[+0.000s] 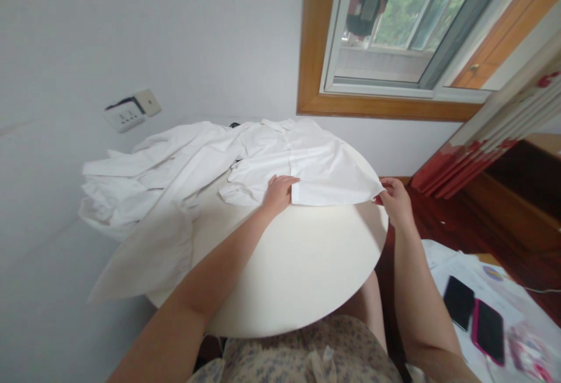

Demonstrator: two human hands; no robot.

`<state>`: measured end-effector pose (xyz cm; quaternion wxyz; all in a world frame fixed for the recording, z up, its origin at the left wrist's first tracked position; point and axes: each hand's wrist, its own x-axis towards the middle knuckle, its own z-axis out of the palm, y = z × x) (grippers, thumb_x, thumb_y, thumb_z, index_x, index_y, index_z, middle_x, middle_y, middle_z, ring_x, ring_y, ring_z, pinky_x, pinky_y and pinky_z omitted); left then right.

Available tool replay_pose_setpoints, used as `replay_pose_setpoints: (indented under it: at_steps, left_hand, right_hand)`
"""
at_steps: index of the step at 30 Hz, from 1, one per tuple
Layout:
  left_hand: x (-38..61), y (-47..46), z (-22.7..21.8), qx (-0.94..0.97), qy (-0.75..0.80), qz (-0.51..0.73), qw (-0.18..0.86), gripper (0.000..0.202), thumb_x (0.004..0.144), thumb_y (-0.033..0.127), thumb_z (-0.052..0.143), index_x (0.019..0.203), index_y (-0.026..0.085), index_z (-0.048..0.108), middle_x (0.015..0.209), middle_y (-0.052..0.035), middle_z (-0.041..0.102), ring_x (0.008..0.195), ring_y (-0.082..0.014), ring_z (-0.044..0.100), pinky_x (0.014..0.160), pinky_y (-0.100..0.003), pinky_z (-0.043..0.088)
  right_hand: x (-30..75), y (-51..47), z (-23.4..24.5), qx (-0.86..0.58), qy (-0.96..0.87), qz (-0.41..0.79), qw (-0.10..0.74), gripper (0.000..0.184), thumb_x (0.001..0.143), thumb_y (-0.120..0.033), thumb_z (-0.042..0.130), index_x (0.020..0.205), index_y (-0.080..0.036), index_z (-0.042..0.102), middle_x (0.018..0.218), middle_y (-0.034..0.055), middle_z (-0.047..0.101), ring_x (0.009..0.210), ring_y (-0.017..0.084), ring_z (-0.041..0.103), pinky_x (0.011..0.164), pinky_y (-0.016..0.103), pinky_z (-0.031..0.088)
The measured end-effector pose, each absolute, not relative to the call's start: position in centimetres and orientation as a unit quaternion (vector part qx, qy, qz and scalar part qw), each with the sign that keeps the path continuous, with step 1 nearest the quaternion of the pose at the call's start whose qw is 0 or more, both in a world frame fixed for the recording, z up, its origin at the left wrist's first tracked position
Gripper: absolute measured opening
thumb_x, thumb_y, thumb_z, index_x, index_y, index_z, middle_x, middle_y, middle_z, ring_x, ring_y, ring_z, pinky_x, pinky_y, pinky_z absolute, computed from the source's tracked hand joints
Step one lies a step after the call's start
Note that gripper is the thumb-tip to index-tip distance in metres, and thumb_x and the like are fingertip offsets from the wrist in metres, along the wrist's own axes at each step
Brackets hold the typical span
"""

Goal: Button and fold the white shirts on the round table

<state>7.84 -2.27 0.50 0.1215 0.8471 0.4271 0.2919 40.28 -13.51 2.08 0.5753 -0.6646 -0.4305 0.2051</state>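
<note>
R hand point(394, 199) pinching wht cloth shirt point(322, 164) by hem; L hand point(279, 192) at hem, can't tell grip; rnd cream tabletop point(307, 266) below fingers.

Head view, forward-down over table point(302, 266)

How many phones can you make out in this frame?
2. Both lie at the picture's lower right: a dark phone, and a pink-edged phone to its right and slightly lower. Any beneath the white cloth would be hidden.
</note>
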Motion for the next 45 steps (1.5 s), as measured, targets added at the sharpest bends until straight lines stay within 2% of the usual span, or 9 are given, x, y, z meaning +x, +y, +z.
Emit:
replay_pose_setpoints:
  at_steps: [3, 6, 11, 19, 25, 31, 34, 39, 45]
  left_hand:
    - [7.9, -2.6, 1.3, 0.848, 0.415, 0.32, 0.084, 0.031, 0.081, 0.017, 0.056, 0.107, 0.026, 0.071, 0.118, -0.0019, 0.068, 0.113, -0.0218, 0.055, 0.107, -0.043, 0.033]
    - [8.1, -2.9, 2.5, 0.838, 0.428, 0.335, 0.044, 0.026, 0.081, 0.017, 0.058, 0.1, 0.025, 0.073, 0.109, -0.0031, 0.07, 0.108, -0.0235, 0.055, 0.096, -0.04, 0.041]
    - [8.4, -3.2, 3.7, 0.848, 0.431, 0.307, 0.024, 0.019, 0.082, 0.018, 0.056, 0.091, 0.021, 0.073, 0.093, -0.0052, 0.07, 0.093, -0.0225, 0.056, 0.086, -0.036, 0.045]
    - [10.3, -2.3, 5.4, 0.861, 0.427, 0.275, -0.003, 0.017, 0.085, 0.018, 0.053, 0.087, 0.019, 0.07, 0.09, -0.0059, 0.067, 0.089, -0.0217, 0.056, 0.083, -0.033, 0.045]
    - [9.1, -3.2, 5.3, 0.855, 0.429, 0.273, -0.102, 0.017, 0.087, 0.022, 0.056, 0.103, 0.018, 0.061, 0.1, -0.0091, 0.062, 0.097, -0.0243, 0.055, 0.082, -0.036, 0.044]
    - [2.2, -8.9, 2.7, 0.95, 0.224, 0.146, -0.161, 0.018, 0.095, 0.028, 0.046, 0.094, 0.019, 0.062, 0.086, -0.0057, 0.062, 0.084, -0.0199, 0.057, 0.075, -0.033, 0.044]
    - [-0.8, -10.2, 2.1, 0.939, 0.271, 0.13, -0.169, 0.019, 0.094, 0.026, 0.048, 0.099, 0.019, 0.064, 0.09, -0.0075, 0.065, 0.085, -0.0204, 0.058, 0.075, -0.034, 0.045]
    - [-1.9, -8.8, 2.3, 0.911, 0.342, 0.15, -0.176, 0.035, 0.088, 0.025, 0.056, 0.123, 0.022, 0.059, 0.128, -0.0095, 0.059, 0.112, -0.026, 0.052, 0.092, -0.041, 0.042]
    - [0.6, -6.3, 2.7, 0.908, 0.341, 0.126, -0.207, 0.027, 0.087, 0.019, 0.052, 0.111, 0.022, 0.065, 0.12, -0.0093, 0.064, 0.107, -0.0274, 0.053, 0.085, -0.043, 0.039]
  right_hand:
    - [41.3, -13.8, 2.6, -0.667, -0.467, 0.14, 0.563, 0.031, 0.073, -0.026, 0.054, 0.103, -0.019, 0.058, 0.065, -0.003, 0.058, 0.052, 0.013, 0.056, 0.053, 0.026, 0.049]
    - [42.6, -14.6, 2.5, -0.73, -0.531, 0.033, 0.43, 0.026, 0.076, -0.023, 0.05, 0.097, -0.018, 0.065, 0.066, 0.0011, 0.059, 0.06, 0.016, 0.058, 0.062, 0.031, 0.049]
    - [40.5, -15.8, 2.2, -0.735, -0.638, -0.099, 0.206, 0.029, 0.076, -0.019, 0.059, 0.103, -0.018, 0.07, 0.111, 0.0167, 0.062, 0.104, 0.032, 0.057, 0.086, 0.044, 0.046]
    - [31.2, -13.5, 3.2, -0.577, -0.791, -0.089, 0.183, 0.07, 0.079, -0.017, 0.058, 0.146, -0.023, 0.036, 0.146, 0.0132, 0.042, 0.134, 0.031, 0.037, 0.106, 0.052, 0.034]
    - [31.9, -9.9, 1.5, -0.571, -0.768, 0.006, 0.29, 0.053, 0.082, -0.013, 0.046, 0.135, -0.017, 0.05, 0.132, 0.0138, 0.056, 0.117, 0.024, 0.056, 0.099, 0.039, 0.045]
    - [31.5, -10.0, 1.1, -0.57, -0.72, 0.072, 0.389, 0.039, 0.087, -0.03, 0.046, 0.123, -0.016, 0.053, 0.113, 0.0118, 0.066, 0.099, 0.024, 0.062, 0.089, 0.038, 0.048]
    - [31.1, -10.1, 1.2, -0.595, -0.695, 0.085, 0.394, 0.037, 0.089, -0.036, 0.042, 0.119, -0.017, 0.053, 0.101, 0.0094, 0.068, 0.081, 0.022, 0.063, 0.079, 0.036, 0.05]
    - [31.0, -9.6, 0.4, -0.555, -0.741, 0.066, 0.371, 0.035, 0.087, -0.026, 0.04, 0.114, -0.018, 0.061, 0.114, 0.0107, 0.068, 0.106, 0.024, 0.062, 0.093, 0.038, 0.046]
    - [30.6, -10.2, -0.1, -0.548, -0.784, 0.015, 0.292, 0.035, 0.084, -0.024, 0.049, 0.115, -0.021, 0.063, 0.125, 0.009, 0.065, 0.121, 0.026, 0.055, 0.105, 0.048, 0.036]
